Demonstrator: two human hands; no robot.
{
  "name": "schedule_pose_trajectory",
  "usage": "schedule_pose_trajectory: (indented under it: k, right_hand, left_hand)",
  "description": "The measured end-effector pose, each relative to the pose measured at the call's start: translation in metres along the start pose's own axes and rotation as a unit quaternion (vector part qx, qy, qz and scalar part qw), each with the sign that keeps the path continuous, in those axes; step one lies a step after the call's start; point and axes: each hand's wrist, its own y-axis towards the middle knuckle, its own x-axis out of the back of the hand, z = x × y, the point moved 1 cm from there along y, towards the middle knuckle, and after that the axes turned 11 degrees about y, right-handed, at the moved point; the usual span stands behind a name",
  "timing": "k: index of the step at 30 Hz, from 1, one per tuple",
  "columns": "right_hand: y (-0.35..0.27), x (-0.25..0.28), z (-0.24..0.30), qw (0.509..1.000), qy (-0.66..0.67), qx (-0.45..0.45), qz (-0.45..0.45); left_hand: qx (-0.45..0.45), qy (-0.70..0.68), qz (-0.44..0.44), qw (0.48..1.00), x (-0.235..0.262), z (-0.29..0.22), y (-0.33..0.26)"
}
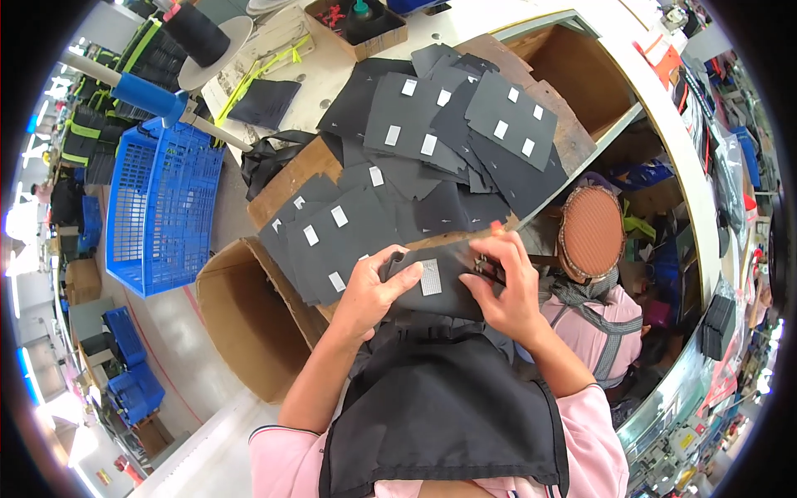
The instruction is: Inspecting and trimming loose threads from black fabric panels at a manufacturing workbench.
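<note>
My left hand (375, 290) and my right hand (508, 286) both grip one dark fabric piece (440, 286) with a small white label in its middle, held above my lap. My right fingers also pinch a small dark metal tool (483, 266) at the piece's right edge. Just left of it lies a fanned stack of similar labelled pieces (328, 228). More labelled pieces (452, 120) are piled further back on the wooden board (573, 137).
An open cardboard box (245, 324) stands at my lower left, a blue plastic crate (162, 207) beyond it. A thread cone (195, 33) and a small tray of bits (357, 25) sit at the back. A round woven stool (591, 232) is to the right.
</note>
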Motion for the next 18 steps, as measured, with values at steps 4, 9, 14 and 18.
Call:
schedule_pose_trajectory:
  k: [4,9,14,18]
  right_hand:
    - [0.0014,0.0097,0.0055,0.99,-0.08,0.1,0.058]
    - [0.0061,0.0076,0.0052,0.983,-0.093,0.137,0.076]
    - [0.0054,0.0053,0.0033,0.97,-0.12,0.195,0.079]
    - [-0.0008,0.0094,-0.0001,0.981,-0.088,0.167,0.05]
  left_hand:
    - [-0.017,0.038,-0.016,0.999,-0.0045,0.0031,0.002]
    - [-0.021,0.094,-0.004,0.995,-0.0017,0.0044,0.0005]
    - [-0.017,0.072,0.004,0.997,-0.0027,0.0009,-0.0022]
    - [-0.005,0.05,-0.009,0.999,-0.0022,-0.0003,-0.0025]
